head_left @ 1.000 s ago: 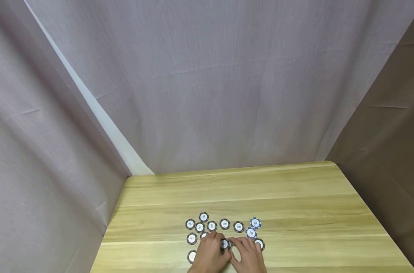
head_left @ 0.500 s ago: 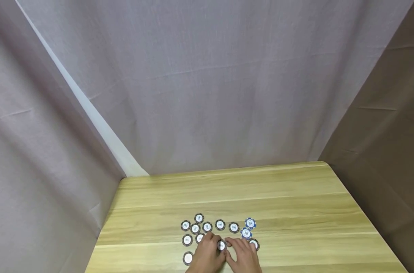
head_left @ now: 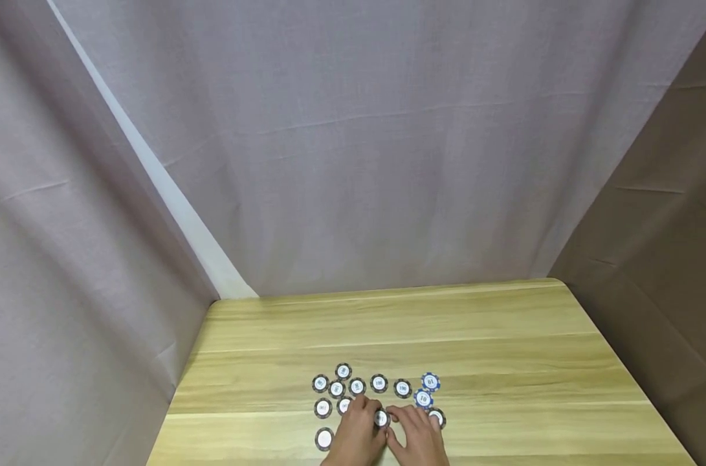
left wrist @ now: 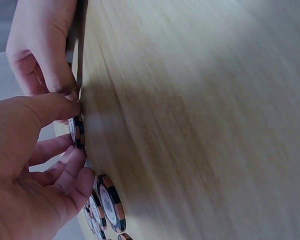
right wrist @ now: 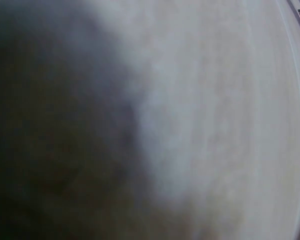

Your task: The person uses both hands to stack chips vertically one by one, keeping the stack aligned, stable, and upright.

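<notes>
While the left hand [head_left: 355, 432] is pinching a dark-rimmed chip [head_left: 382, 418] near the worktop's [head_left: 504, 356] near edge, the right hand [head_left: 419, 437] is resting close against its right side, perhaps steadying it; whether it is gripping, I cannot tell. Other dark chips [head_left: 378, 383] are lying mostly left and far, blue chips [head_left: 424, 399] far-right, probably leaving finger room.

Chip [head_left: 381, 418] btwn L hand [head_left: 357, 432] & R hand [head_left: 417, 435] on table [head_left: 475, 343], other chips [head_left: 378, 383] behind & to both sides.
</notes>
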A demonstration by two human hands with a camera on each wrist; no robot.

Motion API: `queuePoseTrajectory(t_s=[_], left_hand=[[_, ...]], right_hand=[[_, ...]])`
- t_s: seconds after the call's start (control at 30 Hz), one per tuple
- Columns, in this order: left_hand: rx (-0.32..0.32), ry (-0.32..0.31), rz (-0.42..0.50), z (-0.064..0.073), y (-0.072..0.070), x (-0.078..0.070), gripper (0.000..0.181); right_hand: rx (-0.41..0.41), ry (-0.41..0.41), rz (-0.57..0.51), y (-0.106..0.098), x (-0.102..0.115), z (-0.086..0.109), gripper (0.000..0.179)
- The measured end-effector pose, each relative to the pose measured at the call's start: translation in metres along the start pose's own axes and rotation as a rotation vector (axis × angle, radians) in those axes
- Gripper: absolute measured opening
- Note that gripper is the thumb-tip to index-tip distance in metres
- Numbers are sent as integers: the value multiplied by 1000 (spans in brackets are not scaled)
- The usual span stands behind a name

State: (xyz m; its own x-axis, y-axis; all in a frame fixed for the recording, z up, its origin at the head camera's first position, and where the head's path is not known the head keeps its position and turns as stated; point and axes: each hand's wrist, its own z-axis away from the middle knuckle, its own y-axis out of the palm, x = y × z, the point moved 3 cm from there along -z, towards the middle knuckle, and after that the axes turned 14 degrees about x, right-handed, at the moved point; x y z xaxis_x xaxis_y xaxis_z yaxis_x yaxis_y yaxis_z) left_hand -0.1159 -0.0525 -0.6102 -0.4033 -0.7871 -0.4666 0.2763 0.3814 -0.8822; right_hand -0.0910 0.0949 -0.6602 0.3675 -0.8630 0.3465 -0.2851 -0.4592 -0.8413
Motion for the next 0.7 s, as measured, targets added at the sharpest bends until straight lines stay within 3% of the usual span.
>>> queuePoseTrajectory(t_s=[0.2, 0.3, 0.43, 0.7], left_hand=[[69, 6, 127, 4, -7, 3, 45], [105, -34, 175, 10, -13, 9, 47], [81, -73, 127, 22, -21, 21, 43], [22, -82, -18, 45, -41, 39, 39]], right_hand=[[-12, -15, 10, -2, -1, -1, 46], [-2, -7, 19, -3, 0, -1, 47], [34, 21, 33, -2, 1, -1, 47], [89, 45, 46, -6, 3, -5, 46]])
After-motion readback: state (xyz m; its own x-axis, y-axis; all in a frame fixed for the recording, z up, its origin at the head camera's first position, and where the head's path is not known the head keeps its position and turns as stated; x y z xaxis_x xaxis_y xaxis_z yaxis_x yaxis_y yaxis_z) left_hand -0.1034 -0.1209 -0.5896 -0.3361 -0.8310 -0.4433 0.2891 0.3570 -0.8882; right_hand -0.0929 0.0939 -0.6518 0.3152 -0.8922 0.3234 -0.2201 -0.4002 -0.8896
